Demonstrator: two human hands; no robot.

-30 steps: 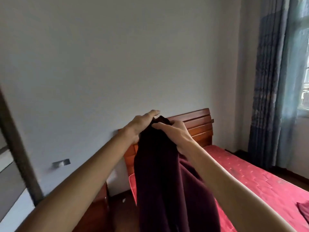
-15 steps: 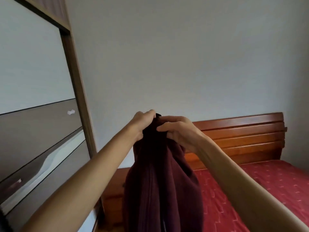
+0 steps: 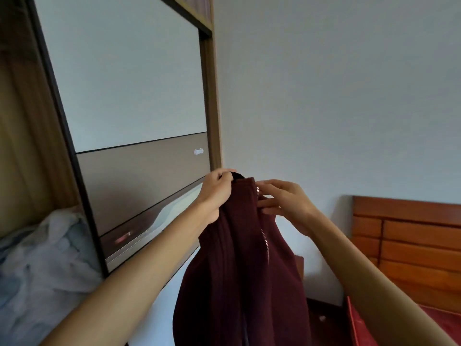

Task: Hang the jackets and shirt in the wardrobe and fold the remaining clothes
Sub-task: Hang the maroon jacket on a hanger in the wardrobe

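Item: maroon zip jacket (image 3: 239, 270), knitted or fleece-like, silver zipper (image 3: 265, 242) running down the front. Location: held aloft at chest height, just in front of the wardrobe (image 3: 139, 156), body hanging free below the collar; lower hem out of frame.

Left hand (image 3: 216, 193): fingers (image 3: 222, 176) clamped on the collar top, bunching the cloth. Dark curved piece showing at the collar peak, possibly a hanger hook; cannot tell for certain.

Right hand (image 3: 287, 203): fingers (image 3: 268, 202) partly apart, tips touching the collar edge beside the zipper pull; light pinch rather than firm grip, by appearance.

Surroundings: wardrobe sliding door at left, open bay beyond it holding a pale crumpled bundle of cloth (image 3: 42, 265); no rail visible in frame. Wooden headboard (image 3: 409, 240) and red bedspread (image 3: 359, 325) at right, well apart from the jacket.

Step in hand, as judged: settling the collar and shoulders before hanging.

Handling notes:
- Keep the left grip at the collar centre so the weight hangs evenly.
- Square the two front edges at the zipper; close the top if loose, to stop a shoulder slipping.
- Confirm the hook is free of cloth before reaching for the rail.
- Lift clear of the door frame edge when entering the bay.
- Soft, heavy fabric: likely to sag off one side if released unevenly.
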